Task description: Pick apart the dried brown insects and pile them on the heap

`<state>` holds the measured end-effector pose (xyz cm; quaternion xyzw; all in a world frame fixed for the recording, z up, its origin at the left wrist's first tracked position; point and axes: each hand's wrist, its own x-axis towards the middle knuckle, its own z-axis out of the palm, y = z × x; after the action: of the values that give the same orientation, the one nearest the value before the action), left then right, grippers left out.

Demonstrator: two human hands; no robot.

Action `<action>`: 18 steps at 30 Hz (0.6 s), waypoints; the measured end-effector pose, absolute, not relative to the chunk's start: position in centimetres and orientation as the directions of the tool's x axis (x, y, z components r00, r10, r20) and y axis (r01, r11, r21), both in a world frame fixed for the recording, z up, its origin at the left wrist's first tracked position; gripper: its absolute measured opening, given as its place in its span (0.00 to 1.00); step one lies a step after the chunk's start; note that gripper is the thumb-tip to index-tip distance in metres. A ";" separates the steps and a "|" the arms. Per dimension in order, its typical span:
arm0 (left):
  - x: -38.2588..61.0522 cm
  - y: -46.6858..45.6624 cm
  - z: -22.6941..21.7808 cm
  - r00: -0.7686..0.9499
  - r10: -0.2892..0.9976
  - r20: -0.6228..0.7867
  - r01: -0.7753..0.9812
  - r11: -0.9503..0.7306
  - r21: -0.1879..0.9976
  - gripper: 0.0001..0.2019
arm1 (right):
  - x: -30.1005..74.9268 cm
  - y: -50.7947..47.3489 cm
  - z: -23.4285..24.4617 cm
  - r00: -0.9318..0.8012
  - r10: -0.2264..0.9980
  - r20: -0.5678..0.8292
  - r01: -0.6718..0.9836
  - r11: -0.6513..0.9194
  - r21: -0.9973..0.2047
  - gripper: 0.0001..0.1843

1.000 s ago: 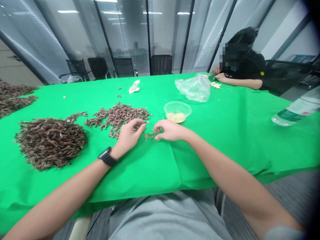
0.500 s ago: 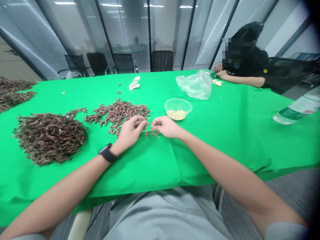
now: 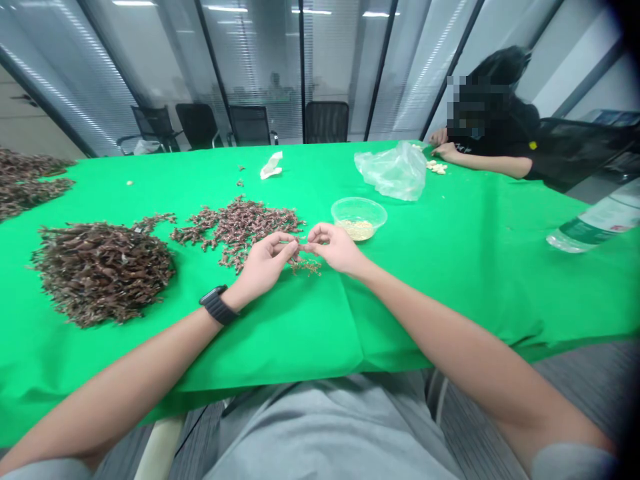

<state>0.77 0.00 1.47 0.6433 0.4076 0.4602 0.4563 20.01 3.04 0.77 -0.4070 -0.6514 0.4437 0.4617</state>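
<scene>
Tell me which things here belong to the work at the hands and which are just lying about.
Part of the work, it seems: left hand, right hand, small brown sprigs between them, loose spread of brown sprigs, big brown heap, clear bowl of pale bits.

Just lying about, it seems: plastic bag, water bottle, crumpled paper.

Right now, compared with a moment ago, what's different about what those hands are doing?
The left hand and right hand have moved toward each other and lifted slightly, fingertips nearly meeting above the small scatter of brown bits. Whether they pinch anything is hard to tell. The large brown heap and clear plastic bowl stayed put.
</scene>
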 end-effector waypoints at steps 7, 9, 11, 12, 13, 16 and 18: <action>0.8 0.0 1.0 0.204 0.946 0.252 0.109 -0.278 0.954 0.18 | 19.8 2.6 0.8 -0.313 0.944 0.104 0.166 0.162 -0.973 0.26; 0.8 0.2 0.8 0.205 0.946 0.251 0.116 -0.278 0.953 0.18 | 19.7 2.5 0.8 -0.311 0.945 0.103 0.172 0.162 -0.972 0.26; 0.8 0.3 0.7 0.205 0.947 0.247 0.128 -0.276 0.953 0.19 | 19.7 2.5 0.8 -0.315 0.944 0.102 0.174 0.163 -0.971 0.24; 0.8 0.3 0.8 0.202 0.948 0.245 0.137 -0.275 0.952 0.20 | 19.7 2.5 0.8 -0.318 0.942 0.103 0.174 0.165 -0.971 0.22; 0.8 0.4 0.8 0.197 0.950 0.243 0.147 -0.274 0.951 0.20 | 19.8 2.5 0.8 -0.323 0.941 0.104 0.175 0.167 -0.970 0.20; 0.7 0.4 1.1 0.188 0.952 0.241 0.168 -0.273 0.947 0.21 | 19.9 2.6 0.8 -0.341 0.933 0.110 0.169 0.177 -0.970 0.15; 0.7 0.3 1.2 0.187 0.952 0.243 0.168 -0.274 0.947 0.21 | 19.9 2.7 0.8 -0.350 0.930 0.115 0.166 0.182 -0.969 0.14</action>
<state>0.72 0.33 1.20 0.6467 0.4328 0.4680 0.4189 19.89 2.67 0.78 -0.4142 -0.6612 0.4874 0.3919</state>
